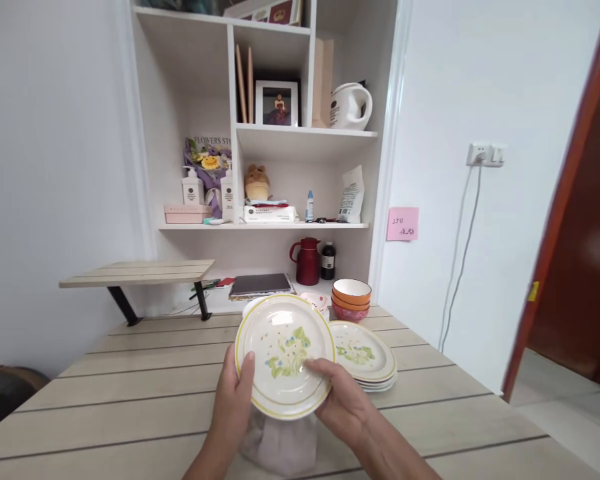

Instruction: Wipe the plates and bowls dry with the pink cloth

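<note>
Raised and tilted towards me is a round white plate [280, 340] with a yellow rim and a green leaf pattern. My left hand [233, 393] grips its left edge, thumb on the front face. On the lower right, my right hand [343, 400] has its thumb over the plate's face and its other fingers behind. A pale cloth [280, 447] lies on the table below the plate, partly hidden by it. Just right of the held plate sits a stack of matching plates [367, 353], overlapped by it in view.
Behind the plates stand stacked bowls [351, 300], orange and pink. A small raised shelf [137, 272] on black legs occupies the table's back left. Further back are a dark laptop [260, 285], a red jug [307, 261] and a black bottle [329, 261].
</note>
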The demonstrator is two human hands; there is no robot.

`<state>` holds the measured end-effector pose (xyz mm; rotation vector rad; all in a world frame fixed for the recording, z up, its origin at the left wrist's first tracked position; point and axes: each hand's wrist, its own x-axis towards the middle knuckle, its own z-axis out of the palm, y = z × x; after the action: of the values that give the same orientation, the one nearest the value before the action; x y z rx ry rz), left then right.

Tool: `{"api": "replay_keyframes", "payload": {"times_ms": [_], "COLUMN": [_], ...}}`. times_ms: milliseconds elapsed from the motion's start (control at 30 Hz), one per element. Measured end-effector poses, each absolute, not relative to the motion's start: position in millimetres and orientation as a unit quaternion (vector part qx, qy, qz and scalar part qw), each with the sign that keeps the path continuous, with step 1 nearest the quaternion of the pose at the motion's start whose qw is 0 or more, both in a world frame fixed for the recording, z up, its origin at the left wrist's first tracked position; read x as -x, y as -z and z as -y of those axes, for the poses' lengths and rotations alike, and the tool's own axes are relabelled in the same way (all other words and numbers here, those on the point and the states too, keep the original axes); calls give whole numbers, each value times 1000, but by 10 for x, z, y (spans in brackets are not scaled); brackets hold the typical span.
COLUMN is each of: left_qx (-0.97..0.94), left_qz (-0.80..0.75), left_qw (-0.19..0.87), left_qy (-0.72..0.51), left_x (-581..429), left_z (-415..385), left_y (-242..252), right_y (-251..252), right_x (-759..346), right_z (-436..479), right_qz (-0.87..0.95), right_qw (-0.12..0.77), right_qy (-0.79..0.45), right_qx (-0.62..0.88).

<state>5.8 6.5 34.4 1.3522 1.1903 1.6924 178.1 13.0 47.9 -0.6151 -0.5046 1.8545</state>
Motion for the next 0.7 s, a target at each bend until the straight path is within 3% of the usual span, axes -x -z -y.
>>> {"api": "replay_keyframes", "payload": {"times_ms": [133, 233, 367, 467, 567, 700], "left_qx": [-548, -602, -685, -771, -808, -807], "left_qz": [-457, -468, -522, -531, -535, -525], "left_qw": [322, 323, 183, 107, 111, 141], "left_qy": [-622, -560, -475, -336, -221, -232], "left_x": [-239, -235, -132, -88, -43, 131], "left_z": [-24, -77, -104, -5, 178, 398], "left_y": [-393, -338, -185, -92, -19, 97], "right_y": [-354, -244, -199, -218, -206, -134], "right_x": [-1979, -2120, -2312, -2379, -2340, -2217], "right_z": [-200, -324, -453, -465, -422, -347], "right_qz": [190, 153, 111, 117, 132, 142], "right_qw": [536, 605, 659, 677, 679, 658], "right_qy": [-788, -740, -697, -685, -680, -687], "right_qx": [235, 252, 260, 242, 244, 275]}}
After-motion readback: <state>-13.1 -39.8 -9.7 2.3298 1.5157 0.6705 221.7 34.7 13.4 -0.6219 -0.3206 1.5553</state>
